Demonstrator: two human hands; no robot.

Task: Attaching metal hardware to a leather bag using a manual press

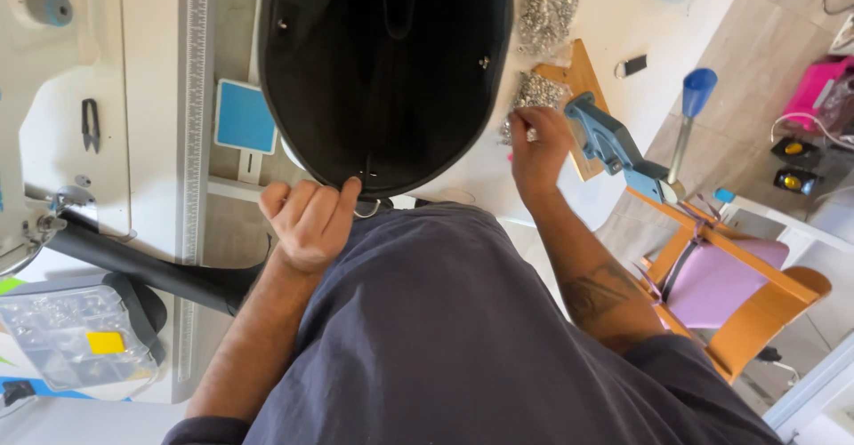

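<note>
A large black bag (382,63) lies open on the white worktable, its mouth facing me. My left hand (307,221) grips the bag's near rim by a small metal ring. My right hand (536,147) reaches to the right of the bag and pinches a small silver metal piece, right beside a clear packet of silver rivets (532,94). The blue hand press (614,143) on its wooden base stands just to the right of that hand.
A second packet of rivets (549,8) lies further back. A white sewing machine (53,98) and a metal ruler (192,116) are on the left, a clear parts box (62,334) at lower left. A wooden chair with a pink seat (725,285) stands at right.
</note>
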